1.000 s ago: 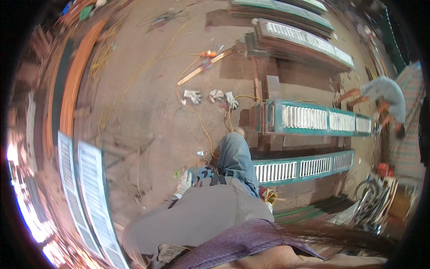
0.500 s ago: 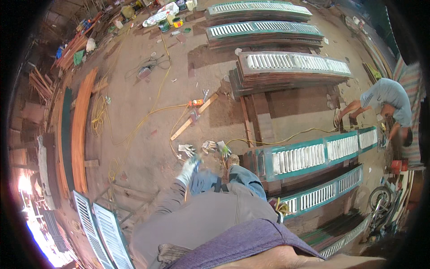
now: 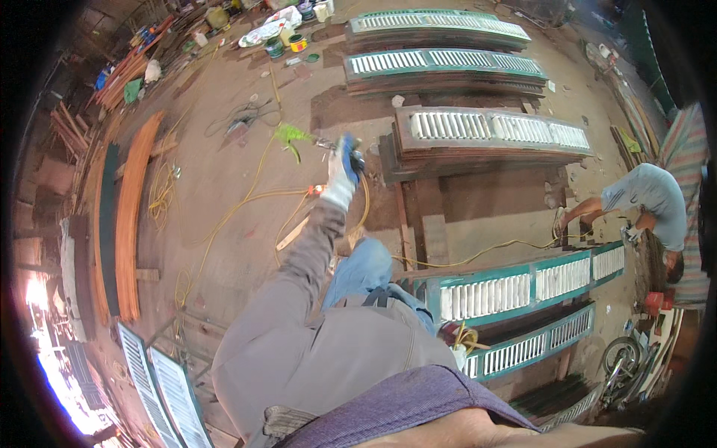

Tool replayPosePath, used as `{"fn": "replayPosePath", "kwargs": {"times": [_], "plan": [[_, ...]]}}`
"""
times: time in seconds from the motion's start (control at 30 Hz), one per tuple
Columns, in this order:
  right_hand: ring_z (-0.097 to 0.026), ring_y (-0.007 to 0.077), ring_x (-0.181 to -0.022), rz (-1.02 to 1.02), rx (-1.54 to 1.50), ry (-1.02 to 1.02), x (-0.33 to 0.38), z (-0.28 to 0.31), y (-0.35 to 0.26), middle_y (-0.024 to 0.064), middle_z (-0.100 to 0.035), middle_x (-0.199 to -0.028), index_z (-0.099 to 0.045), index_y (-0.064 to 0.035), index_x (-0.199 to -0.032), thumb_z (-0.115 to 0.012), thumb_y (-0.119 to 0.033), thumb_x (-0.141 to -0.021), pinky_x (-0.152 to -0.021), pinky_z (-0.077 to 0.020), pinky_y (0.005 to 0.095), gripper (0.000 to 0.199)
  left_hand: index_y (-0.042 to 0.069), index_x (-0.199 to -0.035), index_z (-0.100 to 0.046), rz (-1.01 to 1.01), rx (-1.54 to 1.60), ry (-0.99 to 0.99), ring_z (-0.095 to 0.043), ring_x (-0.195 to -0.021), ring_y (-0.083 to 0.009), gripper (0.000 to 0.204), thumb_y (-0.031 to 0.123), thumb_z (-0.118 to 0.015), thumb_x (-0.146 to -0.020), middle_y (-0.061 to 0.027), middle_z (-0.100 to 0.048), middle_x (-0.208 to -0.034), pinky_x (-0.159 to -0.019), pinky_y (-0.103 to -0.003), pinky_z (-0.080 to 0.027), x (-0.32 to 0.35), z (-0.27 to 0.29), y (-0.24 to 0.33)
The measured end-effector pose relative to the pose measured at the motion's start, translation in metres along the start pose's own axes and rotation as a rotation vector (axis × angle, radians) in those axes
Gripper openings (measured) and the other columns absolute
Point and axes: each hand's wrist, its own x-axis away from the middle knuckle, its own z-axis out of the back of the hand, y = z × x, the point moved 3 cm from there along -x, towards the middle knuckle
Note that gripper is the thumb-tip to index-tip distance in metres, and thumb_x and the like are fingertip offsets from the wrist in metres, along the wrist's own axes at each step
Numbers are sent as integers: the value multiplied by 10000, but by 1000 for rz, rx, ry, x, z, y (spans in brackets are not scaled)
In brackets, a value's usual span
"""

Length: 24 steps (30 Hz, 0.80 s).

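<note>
My left hand (image 3: 341, 170), in a white and blue work glove, reaches out ahead of my knees. It is closed round a dark tool (image 3: 358, 160) with a slim metal front end; motion blur hides its exact kind. Beside the tool's tip shows a blurred bright green thing (image 3: 293, 136) with a dangling strip. A yellow hose or cord (image 3: 364, 205) hangs down from near the tool. By my right side, a dark red container with yellow loops (image 3: 466, 337) and a wooden stick shows past my clothing. A white patch there may be my right glove; its fingers are hidden.
Stacks of louvred shutter panels (image 3: 493, 133) stand ahead and right; green-framed panels (image 3: 489, 290) lie closer. A yellow cord (image 3: 478, 257) crosses the floor. Long planks (image 3: 138, 224) lie left. Another person (image 3: 650, 194) bends over at the far right. Paint cans (image 3: 297, 43) stand far off.
My left hand has swung forward from beside my knee, the tool and bright green thing now showing out in front. My knees have shifted, and the gloves on the floor are now mostly covered.
</note>
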Motion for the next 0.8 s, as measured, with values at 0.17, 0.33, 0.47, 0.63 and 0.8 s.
{"fn": "replayPosePath", "kwargs": {"times": [0.17, 0.33, 0.47, 0.63, 0.8], "plan": [[-608, 411, -1012, -45, 12, -84, -28, -55, 57, 230, -651, -991, -630, 3, -930, -603, -272, -854, -877, -481, 461, 286, 132, -1118, -578, 102, 163, 7, -389, -510, -62, 249, 347, -558, -995, 50, -410, -636, -420, -210, -305, -97, -58, -38], [-608, 410, -1012, -150, 24, -112, -58, -35, -51, 230, -651, -996, -631, 6, -936, -599, -276, -860, -881, -480, 460, 294, 128, -1153, -600, -23, -216, -148, -419, -502, -36, 252, 322, -544, -1002, 69, -472, -646, -407, -205, -305, -68, -13, -26], [-608, 410, -1012, -179, 14, -54, -94, 0, -112, 231, -651, -1000, -632, 9, -941, -596, -279, -865, -883, -479, 460, 301, 79, -1196, -611, -38, -526, 49, -466, -513, -56, 332, 277, -657, -934, 50, -530, -686, -427, -220, -347, -101, -43, -9], [-607, 409, -1013, -167, -16, -14, -122, 31, -167, 231, -651, -1005, -633, 13, -946, -592, -284, -871, -886, -478, 459, 309, 101, -1070, -674, 22, -1020, 37, -582, -601, -115, 346, 360, -738, -849, -7, -638, -750, -553, -328, -488, -262, -34, -71], [-607, 409, -1013, -172, -70, -3, -139, 51, -194, 232, -651, -1011, -634, 17, -952, -588, -288, -876, -889, -477, 459, 318, 81, -1013, -626, 403, -1232, 150, -545, -518, -168, 355, 395, -704, -868, -50, -618, -697, -491, -331, -454, -323, 36, -136]]}}
